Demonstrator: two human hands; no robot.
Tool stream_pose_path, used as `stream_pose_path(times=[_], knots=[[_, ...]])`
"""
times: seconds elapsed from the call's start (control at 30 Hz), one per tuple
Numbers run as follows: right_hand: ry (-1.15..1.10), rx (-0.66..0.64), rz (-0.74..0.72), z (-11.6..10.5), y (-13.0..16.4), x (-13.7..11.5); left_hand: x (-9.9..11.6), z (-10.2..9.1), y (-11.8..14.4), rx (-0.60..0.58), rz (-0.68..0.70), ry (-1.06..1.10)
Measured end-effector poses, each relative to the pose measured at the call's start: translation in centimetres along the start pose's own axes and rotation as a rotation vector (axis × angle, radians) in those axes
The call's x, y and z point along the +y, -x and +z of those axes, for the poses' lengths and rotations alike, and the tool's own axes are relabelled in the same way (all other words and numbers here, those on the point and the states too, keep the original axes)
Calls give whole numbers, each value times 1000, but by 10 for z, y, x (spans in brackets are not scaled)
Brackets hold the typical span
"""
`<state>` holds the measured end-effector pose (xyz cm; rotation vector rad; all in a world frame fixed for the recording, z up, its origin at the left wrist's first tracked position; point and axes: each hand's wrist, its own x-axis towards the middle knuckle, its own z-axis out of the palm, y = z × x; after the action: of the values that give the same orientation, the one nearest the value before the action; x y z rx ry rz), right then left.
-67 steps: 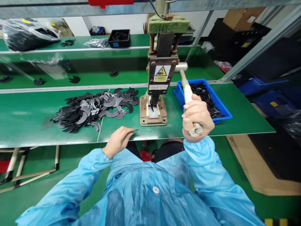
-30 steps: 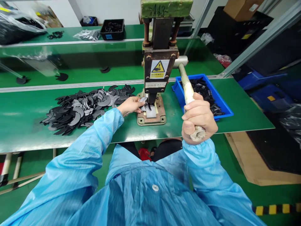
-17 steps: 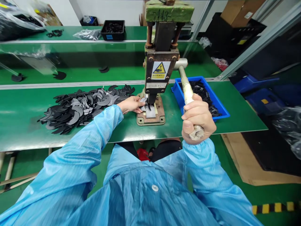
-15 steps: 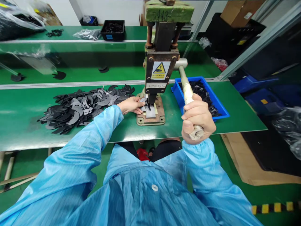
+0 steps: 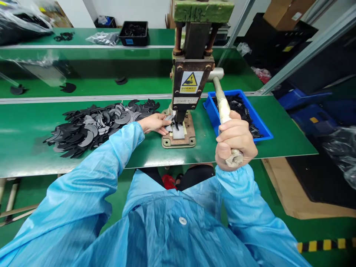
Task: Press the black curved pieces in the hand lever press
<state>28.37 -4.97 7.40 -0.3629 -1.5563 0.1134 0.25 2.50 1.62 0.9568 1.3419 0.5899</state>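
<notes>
- Blue smock sleeves fill the near foreground, both arms stretched forward from the body.
- Nearest, the right hand (image 5: pixel 235 139) is fisted around the pale wrapped lever handle (image 5: pixel 223 107), fingers curled tight, thumb toward the viewer; the worn end of the handle pokes out below the fist.
- Further on, the left hand (image 5: pixel 154 123) lies low on the green surface (image 5: pixel 144 152), palm down, arm extended, its fingers pinching a grey crescent piece (image 5: pixel 168 118) and keeping it on the base plate (image 5: pixel 179 136) just beside the punch tip.
- Rising from that plate, the hand press (image 5: pixel 191 63) carries a yellow triangular hand-crush warning sticker (image 5: pixel 190 81) with small script below; a white strip beneath it has writing too small to read. Embossed figures on the green head look like "143".
- Left of the press lies a heap of dark crescent pieces (image 5: pixel 97 122); right of it, a blue tray (image 5: pixel 264 129) holds more black parts.
- Farthest, a black bin (image 5: pixel 133 32) with a small blue label sits on the rear shelf.
</notes>
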Motion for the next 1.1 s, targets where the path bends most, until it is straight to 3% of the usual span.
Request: stream_pose_path(times=[0.27, 0.4, 0.5, 0.57, 0.63, 0.73, 0.8, 0.87, 0.93, 1.03, 1.1], knots=[[-17, 84, -11, 9, -10, -1, 2, 10, 5, 39, -26, 82], [-84, 73, -39, 9, -67, -5, -5, 17, 12, 63, 43, 143], [-108, -6, 22, 6, -116, -3, -15, 21, 26, 87, 99, 194], [-50, -50, 86, 4, -124, 3, -23, 21, 43, 109, 144, 216], [43, -39, 148, 4, -104, 12, -31, 20, 65, 112, 203, 227], [130, -38, 272, 10, -35, 19, -40, 19, 98, 63, 264, 237], [140, -244, 393, 16, 13, 13, -43, 19, 117, 23, 280, 228], [114, -507, 414, 23, 46, -1, -44, 23, 131, -22, 293, 212], [84, -646, 392, 29, 61, -16, -45, 28, 140, -69, 305, 196], [78, -685, 351, 31, 63, -29, -47, 38, 146, -103, 313, 163], [96, -685, 324, 28, 61, -31, -49, 45, 148, 12, 382, 94]])
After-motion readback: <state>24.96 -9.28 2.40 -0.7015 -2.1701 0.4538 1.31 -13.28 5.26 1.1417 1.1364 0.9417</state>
